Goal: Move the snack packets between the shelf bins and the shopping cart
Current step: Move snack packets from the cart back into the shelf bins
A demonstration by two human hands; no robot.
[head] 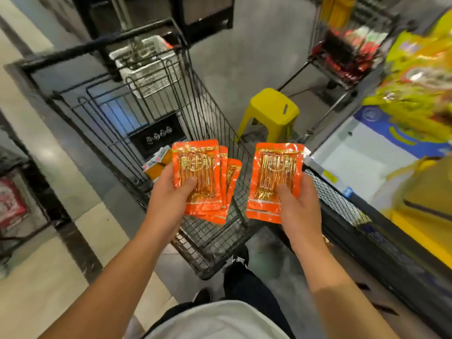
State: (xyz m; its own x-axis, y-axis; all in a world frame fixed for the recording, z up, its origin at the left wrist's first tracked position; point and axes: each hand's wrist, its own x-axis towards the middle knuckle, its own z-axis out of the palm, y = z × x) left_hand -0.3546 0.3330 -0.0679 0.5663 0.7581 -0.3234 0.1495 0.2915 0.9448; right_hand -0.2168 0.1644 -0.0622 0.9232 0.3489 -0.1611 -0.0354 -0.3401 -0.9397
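Shelf bins (381, 165) blur at right — left hand (168, 194) grips fanned packets (198, 177), right hand (297, 204) another stack (275, 177), long axes upright, over the cart (151, 113).

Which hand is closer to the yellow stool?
Right. The right hand is just below the yellow stool, slightly to its right; the left hand is farther left, over the cart.

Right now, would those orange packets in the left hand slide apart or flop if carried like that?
The orange packets look flat and probably light. They fan out under the left hand, so they may slip against each other; the glossy film suggests that too. They stand upright unsupported, so likely fairly stiff.
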